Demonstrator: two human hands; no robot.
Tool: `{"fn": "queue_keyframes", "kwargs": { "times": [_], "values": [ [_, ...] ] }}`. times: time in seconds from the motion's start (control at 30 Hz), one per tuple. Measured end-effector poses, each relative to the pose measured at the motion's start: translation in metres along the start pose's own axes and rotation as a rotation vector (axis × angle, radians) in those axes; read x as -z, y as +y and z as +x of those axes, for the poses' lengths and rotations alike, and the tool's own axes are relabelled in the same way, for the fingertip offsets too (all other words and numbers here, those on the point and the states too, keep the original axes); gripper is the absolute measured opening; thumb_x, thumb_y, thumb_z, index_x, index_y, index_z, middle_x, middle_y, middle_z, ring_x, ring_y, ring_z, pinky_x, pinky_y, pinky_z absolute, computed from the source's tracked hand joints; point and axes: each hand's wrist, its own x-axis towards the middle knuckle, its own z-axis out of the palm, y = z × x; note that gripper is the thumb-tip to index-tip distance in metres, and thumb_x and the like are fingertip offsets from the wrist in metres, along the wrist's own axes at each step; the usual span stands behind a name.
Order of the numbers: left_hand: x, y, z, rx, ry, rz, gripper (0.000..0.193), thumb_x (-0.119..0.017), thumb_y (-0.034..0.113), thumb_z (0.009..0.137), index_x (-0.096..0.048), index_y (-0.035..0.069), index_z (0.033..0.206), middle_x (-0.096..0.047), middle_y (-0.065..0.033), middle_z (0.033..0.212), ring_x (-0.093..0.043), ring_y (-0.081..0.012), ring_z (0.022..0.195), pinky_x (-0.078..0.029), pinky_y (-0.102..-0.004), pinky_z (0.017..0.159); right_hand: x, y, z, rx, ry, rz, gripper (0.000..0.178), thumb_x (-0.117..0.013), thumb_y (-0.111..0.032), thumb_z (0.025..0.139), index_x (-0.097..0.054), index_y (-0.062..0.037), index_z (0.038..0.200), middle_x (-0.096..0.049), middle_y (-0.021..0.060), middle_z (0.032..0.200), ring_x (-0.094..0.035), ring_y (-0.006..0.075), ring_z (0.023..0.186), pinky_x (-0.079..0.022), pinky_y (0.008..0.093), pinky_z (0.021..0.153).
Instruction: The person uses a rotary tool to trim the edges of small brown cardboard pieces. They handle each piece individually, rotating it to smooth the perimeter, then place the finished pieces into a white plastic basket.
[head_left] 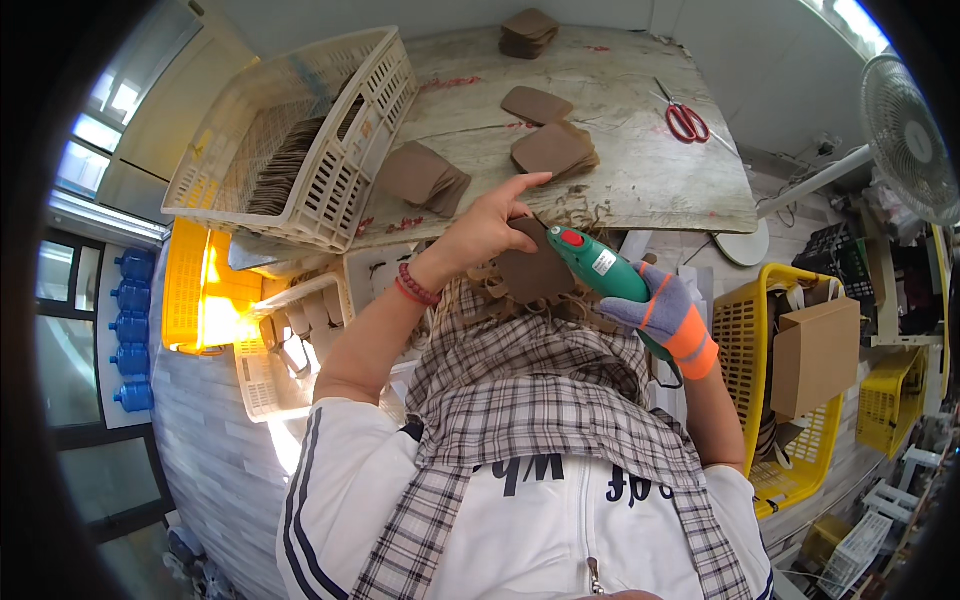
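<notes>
My bare left hand (484,232), a red bracelet at its wrist, pinches the upper edge of a flat brown piece with rounded corners (532,276). The piece is held over my lap, and its thumb lies near the top edge. In a grey and orange glove, my right hand (662,318) grips a green handheld power tool (606,268) with a red switch. The tool's thin dark tip points at the piece's upper edge, close to my left thumb; whether they touch I cannot tell. Thin brown scraps (570,308) lie around the piece on my plaid apron (540,375).
The worn table (640,180) carries stacks of brown pieces (550,150), (425,178) and red-handled scissors (687,122). A white crate (345,165) of brown pieces stands at its left. Yellow baskets flank me, one (740,345) holding a cardboard box (815,357). A fan (908,140) stands right.
</notes>
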Motion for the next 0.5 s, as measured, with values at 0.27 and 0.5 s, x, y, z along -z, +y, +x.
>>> {"fn": "queue_keyframes", "kwargs": {
  "times": [0.27, 0.5],
  "values": [
    [0.103, -0.025, -0.006, -0.034, 0.461, -0.219, 0.060, -0.061, -0.008, 0.078, -0.042, 0.005, 0.134, -0.060, -0.0101, 0.100, -0.060, -0.0148, 0.086, -0.051, -0.0243, 0.072, -0.003, 0.034, 0.010, 0.043, 0.103, 0.068, 0.043, -0.080, -0.024, 0.073, -0.060, 0.0018, 0.101, -0.062, 0.0029, 0.073, -0.056, 0.0048, 0.065, -0.046, 0.0205, 0.057],
    [0.162, -0.078, 0.021, -0.093, 0.937, 0.966, 0.045, -0.062, 0.001, 0.079, -0.051, 0.001, 0.122, -0.052, -0.0182, 0.120, -0.050, -0.0326, 0.111, -0.042, -0.0432, 0.093, 0.006, 0.063, 0.005, -0.018, 0.157, 0.214, 0.043, -0.078, -0.021, 0.075, -0.058, 0.0040, 0.104, -0.064, 0.0049, 0.076, -0.058, 0.0068, 0.061, -0.047, 0.0218, 0.053]
  ]
}}
